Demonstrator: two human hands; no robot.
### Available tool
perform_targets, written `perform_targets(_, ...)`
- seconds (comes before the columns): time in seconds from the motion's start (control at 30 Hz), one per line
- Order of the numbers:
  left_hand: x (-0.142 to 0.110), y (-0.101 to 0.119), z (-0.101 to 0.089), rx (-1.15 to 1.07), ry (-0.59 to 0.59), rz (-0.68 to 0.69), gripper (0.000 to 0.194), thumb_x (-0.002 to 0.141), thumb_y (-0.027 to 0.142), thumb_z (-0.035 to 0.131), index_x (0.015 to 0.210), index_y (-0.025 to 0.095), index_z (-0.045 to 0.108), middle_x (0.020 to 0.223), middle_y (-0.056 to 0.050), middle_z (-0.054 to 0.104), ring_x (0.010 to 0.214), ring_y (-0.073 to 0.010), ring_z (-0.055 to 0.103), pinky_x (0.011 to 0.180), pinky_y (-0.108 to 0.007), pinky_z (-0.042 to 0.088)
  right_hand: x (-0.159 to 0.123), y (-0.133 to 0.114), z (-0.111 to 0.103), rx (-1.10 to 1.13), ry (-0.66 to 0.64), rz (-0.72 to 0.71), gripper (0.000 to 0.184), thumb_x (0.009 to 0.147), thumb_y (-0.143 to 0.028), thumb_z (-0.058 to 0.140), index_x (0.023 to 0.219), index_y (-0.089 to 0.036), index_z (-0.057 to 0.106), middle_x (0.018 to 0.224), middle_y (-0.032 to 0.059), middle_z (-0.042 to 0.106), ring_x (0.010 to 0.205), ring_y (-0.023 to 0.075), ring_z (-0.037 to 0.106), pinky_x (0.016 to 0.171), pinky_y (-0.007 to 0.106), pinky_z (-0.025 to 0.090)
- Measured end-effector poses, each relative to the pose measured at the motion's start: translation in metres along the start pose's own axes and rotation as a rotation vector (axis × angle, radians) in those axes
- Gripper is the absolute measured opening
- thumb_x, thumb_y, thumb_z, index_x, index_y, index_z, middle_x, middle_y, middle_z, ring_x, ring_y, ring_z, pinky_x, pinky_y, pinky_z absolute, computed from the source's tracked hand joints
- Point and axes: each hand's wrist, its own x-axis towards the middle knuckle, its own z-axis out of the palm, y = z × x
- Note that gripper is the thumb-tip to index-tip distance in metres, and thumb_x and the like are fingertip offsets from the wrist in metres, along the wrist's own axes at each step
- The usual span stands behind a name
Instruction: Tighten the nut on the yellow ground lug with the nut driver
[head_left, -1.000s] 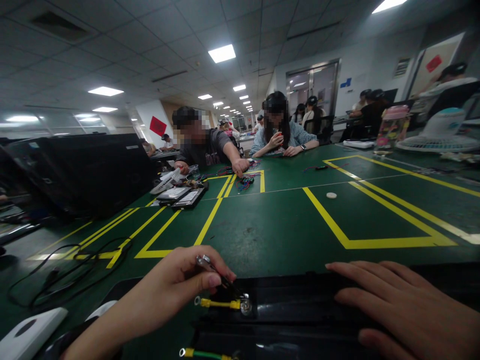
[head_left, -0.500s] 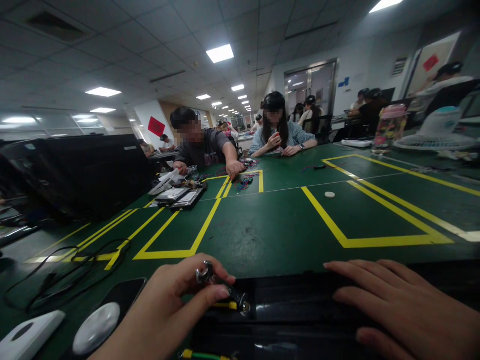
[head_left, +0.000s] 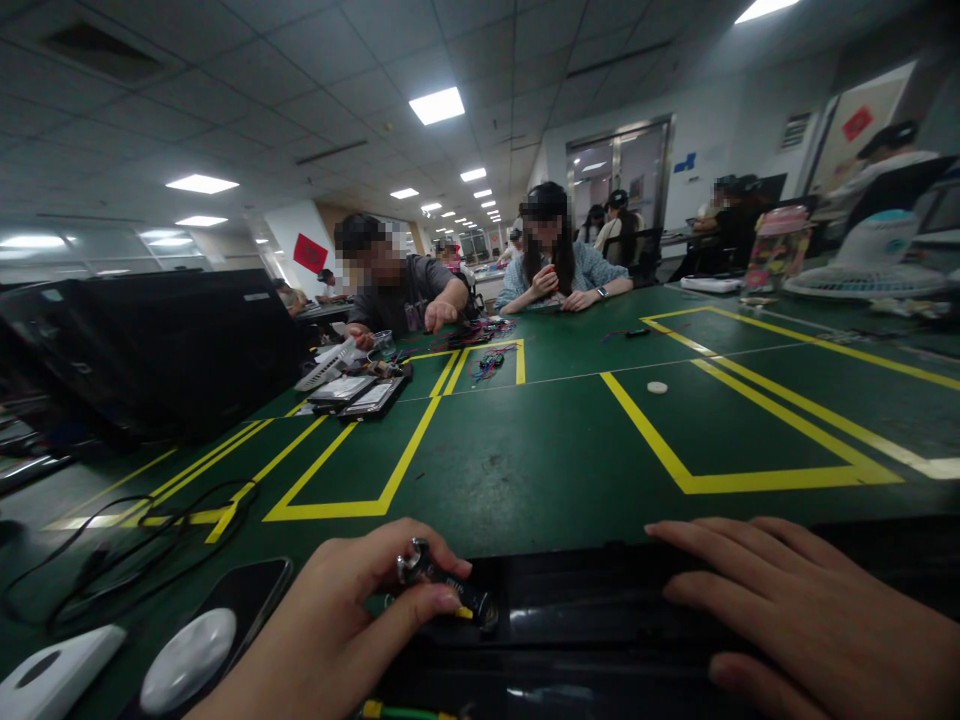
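My left hand (head_left: 375, 610) pinches a small combination wrench (head_left: 452, 583) between thumb and fingers. The wrench's open jaw points up and to the left. Its ring end lies low against a long black panel (head_left: 570, 595) at the near table edge, close to a yellow-sleeved wire end; whether the ring sits around a bolt I cannot tell. Spread over the panel's right part is my right hand (head_left: 810, 610), fingers stretched out and holding nothing. A green and yellow wire (head_left: 405, 711) shows at the bottom edge.
A phone with a round white piece (head_left: 187, 650) lies left of my arm, beside a white box (head_left: 56, 672) and black cables (head_left: 172, 530). Black monitors (head_left: 157, 350), hard drives (head_left: 367, 395) and wire bundles (head_left: 491, 362) stand farther off. Two people sit opposite.
The wrench has turned a little, and the shiny bolt head seen before at its ring end is now covered. Across the table, a person's hand has drawn back from the wires.
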Motion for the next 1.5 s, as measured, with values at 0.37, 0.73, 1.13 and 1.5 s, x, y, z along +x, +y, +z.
perform_targets(0.37, 0.001, -0.003, -0.001, -0.036, -0.015, 0.039, 0.024, 0.115, 0.04, 0.08, 0.111, 0.034, 0.103, 0.104, -0.004, 0.103, 0.094, -0.0295, 0.096, 0.083, -0.036, 0.069, -0.016, 0.02, -0.003, -0.326, -0.169, -0.246, 0.045, 0.133, -0.049, 0.056, 0.171, -0.055, 0.079, 0.203, -0.006, 0.051, 0.159, 0.0513, 0.08, 0.11, 0.089, 0.079)
perform_targets(0.73, 0.011, 0.007, -0.007, -0.079, -0.061, -0.006, 0.023, 0.114, 0.04, 0.08, 0.111, 0.029, 0.101, 0.103, -0.006, 0.1, 0.094, -0.0296, 0.092, 0.083, -0.037, 0.067, -0.015, 0.02, 0.0, -0.359, -0.164, -0.27, 0.047, 0.133, -0.049, 0.053, 0.173, -0.054, 0.077, 0.205, -0.0063, 0.047, 0.157, 0.0523, 0.081, 0.104, 0.092, 0.08)
perform_targets(1.13, 0.015, 0.023, -0.012, -0.162, -0.106, -0.028, 0.022, 0.11, 0.041, 0.08, 0.107, 0.027, 0.097, 0.105, -0.007, 0.099, 0.095, -0.0301, 0.089, 0.086, -0.039, 0.068, -0.019, 0.03, 0.004, -0.332, -0.169, -0.247, 0.046, 0.133, -0.05, 0.055, 0.173, -0.055, 0.077, 0.204, -0.0051, 0.049, 0.16, 0.0538, 0.079, 0.108, 0.094, 0.077)
perform_targets(1.5, 0.008, 0.011, -0.025, -0.287, 0.084, 0.007, 0.017, 0.115, 0.04, 0.087, 0.107, 0.03, 0.097, 0.108, -0.005, 0.102, 0.095, -0.0281, 0.094, 0.084, -0.035, 0.075, -0.02, 0.031, 0.006, -0.432, -0.143, -0.287, 0.047, 0.133, -0.049, 0.051, 0.17, -0.05, 0.08, 0.208, -0.0049, 0.041, 0.16, 0.0504, 0.079, 0.107, 0.088, 0.08)
